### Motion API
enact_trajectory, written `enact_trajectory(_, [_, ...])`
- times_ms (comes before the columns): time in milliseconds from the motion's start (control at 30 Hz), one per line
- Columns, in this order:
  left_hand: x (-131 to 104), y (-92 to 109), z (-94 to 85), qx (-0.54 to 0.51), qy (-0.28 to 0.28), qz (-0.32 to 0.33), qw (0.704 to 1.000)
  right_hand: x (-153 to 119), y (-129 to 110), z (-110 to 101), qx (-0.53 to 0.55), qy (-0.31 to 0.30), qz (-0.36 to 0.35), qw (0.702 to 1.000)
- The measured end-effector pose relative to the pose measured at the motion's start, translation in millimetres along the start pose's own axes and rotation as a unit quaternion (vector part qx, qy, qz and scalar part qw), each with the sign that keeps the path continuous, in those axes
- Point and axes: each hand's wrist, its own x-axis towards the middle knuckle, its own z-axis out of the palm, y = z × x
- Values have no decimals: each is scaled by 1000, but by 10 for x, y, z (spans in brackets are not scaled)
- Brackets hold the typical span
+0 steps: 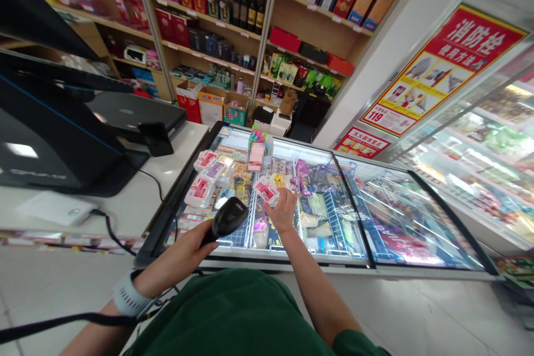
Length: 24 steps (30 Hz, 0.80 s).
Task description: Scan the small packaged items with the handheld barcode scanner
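Note:
My left hand (pixel 191 249) is wrapped round the handle of a black barcode scanner (pixel 229 217), whose head points over the glass top of a chest freezer (pixel 267 260). On that glass, my right hand (pixel 283 209) has its fingers closed on the near edge of a clear plastic pack (pixel 267 189) with a red-and-white label. Several similar labelled packs (pixel 199 191) lie in a group to the left, beyond the scanner. A small colourful item (pixel 258 139), partly blurred out, stands at the far side of the glass.
A white counter (pixel 175 164) on the left holds a black checkout terminal (pixel 54 128), a dark phone (pixel 156 139) and a white box (pixel 58 208) with a cable. Shelves of boxes and bottles (pixel 246 8) stand behind. A pillar with a red fire-hydrant sign (pixel 442 72) rises at right.

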Motion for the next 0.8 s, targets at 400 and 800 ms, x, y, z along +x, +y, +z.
enact_trajectory(400, [71,-11,108,-15,12,27,999,89,-81,-124,9,39,-1,999])
enact_trajectory(800, [81,62,53,6,2,20,1000,133,-131,-122,10,51,-3,999])
